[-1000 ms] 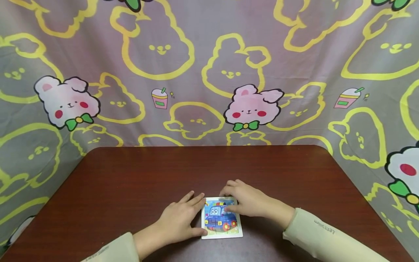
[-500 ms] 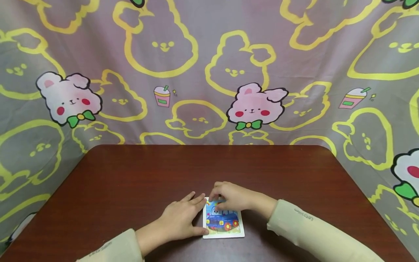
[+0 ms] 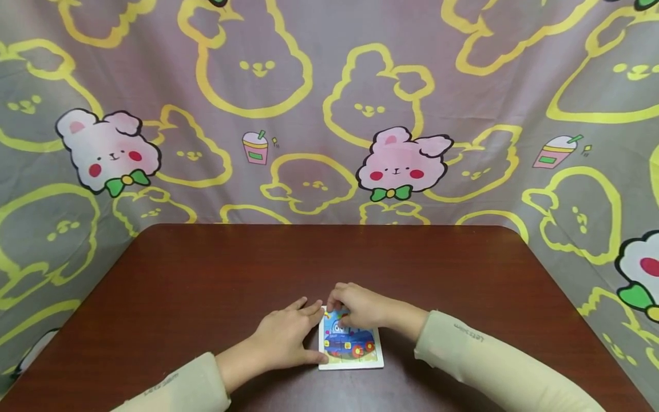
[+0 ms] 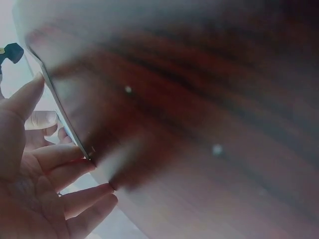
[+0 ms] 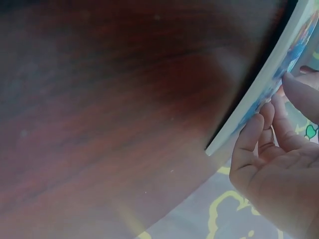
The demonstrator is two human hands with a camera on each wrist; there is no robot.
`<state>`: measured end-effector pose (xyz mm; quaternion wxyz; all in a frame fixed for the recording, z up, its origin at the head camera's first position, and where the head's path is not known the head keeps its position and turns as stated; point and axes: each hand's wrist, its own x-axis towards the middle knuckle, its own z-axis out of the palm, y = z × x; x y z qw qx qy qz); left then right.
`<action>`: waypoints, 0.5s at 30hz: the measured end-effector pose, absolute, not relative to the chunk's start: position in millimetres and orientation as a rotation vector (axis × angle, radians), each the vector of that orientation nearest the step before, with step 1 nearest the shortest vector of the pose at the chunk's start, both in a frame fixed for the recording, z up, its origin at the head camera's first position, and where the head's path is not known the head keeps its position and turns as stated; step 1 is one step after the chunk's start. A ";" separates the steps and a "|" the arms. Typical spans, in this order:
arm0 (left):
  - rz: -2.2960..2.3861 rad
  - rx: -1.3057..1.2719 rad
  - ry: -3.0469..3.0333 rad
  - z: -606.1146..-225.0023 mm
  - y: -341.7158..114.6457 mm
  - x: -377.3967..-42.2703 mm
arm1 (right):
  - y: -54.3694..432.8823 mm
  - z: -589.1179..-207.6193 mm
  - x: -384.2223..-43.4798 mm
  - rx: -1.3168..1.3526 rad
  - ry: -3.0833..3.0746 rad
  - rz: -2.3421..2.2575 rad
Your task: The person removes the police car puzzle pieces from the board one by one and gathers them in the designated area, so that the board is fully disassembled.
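A square jigsaw puzzle (image 3: 351,346) of a blue cartoon car in a white frame lies flat near the table's front. Along its left side rests my left hand (image 3: 283,337), thumb touching the lower left corner and fingertips by the upper left corner. In the left wrist view, its fingers (image 4: 84,199) are straight and spread at the board's edge. My right hand (image 3: 360,306) is over the puzzle's upper part and hides some of the picture. Seen from the right wrist, its bent fingers (image 5: 249,134) and thumb touch the puzzle surface; no loose piece shows between them.
The dark brown table (image 3: 206,269) spreads around the puzzle. Behind it and at both sides hangs a grey curtain (image 3: 309,131) with yellow outlines and pink rabbit faces.
My right hand has moved left across the puzzle's top, from its right part to its upper left part. The left hand keeps its place at the left edge.
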<state>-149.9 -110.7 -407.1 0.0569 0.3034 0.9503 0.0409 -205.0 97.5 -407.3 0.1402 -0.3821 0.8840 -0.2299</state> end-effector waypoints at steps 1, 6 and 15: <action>0.125 0.920 2.877 -407.1 -111.2 -149.9 | 97.3 -407.3 -205.1 -1.102 2.552 -0.669; 0.174 0.905 2.872 -405.5 -111.4 -151.1 | 97.0 -407.9 -206.4 -1.089 2.542 -0.677; 0.241 0.846 2.938 -407.7 -107.9 -153.1 | 93.5 -408.5 -207.4 -1.013 2.529 -0.641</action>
